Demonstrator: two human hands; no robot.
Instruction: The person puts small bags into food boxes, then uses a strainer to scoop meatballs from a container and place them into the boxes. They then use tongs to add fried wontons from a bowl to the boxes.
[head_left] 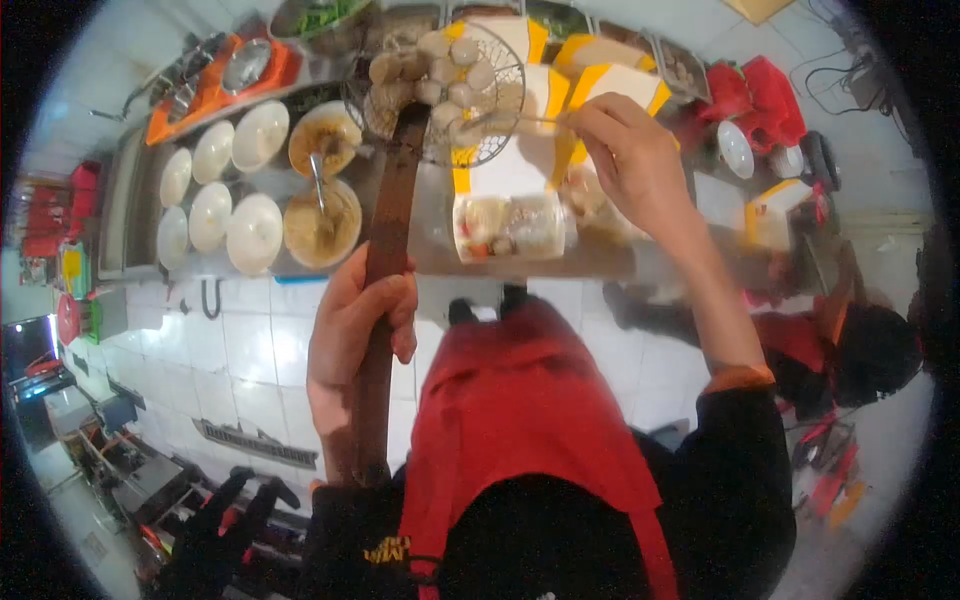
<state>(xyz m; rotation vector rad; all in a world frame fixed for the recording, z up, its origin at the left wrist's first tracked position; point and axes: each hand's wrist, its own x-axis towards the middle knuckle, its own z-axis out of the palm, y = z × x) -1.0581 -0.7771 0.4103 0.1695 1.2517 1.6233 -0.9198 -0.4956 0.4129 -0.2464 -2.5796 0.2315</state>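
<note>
My left hand is wrapped round the long wooden handle of a wire strainer. The strainer's round mesh basket, holding several pale balls, is over the counter. My right hand pinches the thin handle of a utensil, whose far end reaches into the basket among the balls. Below the basket, an open white and yellow box holds food in compartments near the counter's front edge. Another portion of food, partly hidden by my right hand, lies just right of that box.
Several white bowls stand at the left, beside two bowls of brown sauce with a spoon. An orange tray is behind them. More yellow-edged boxes and red items are at the right. A co-worker is at far right.
</note>
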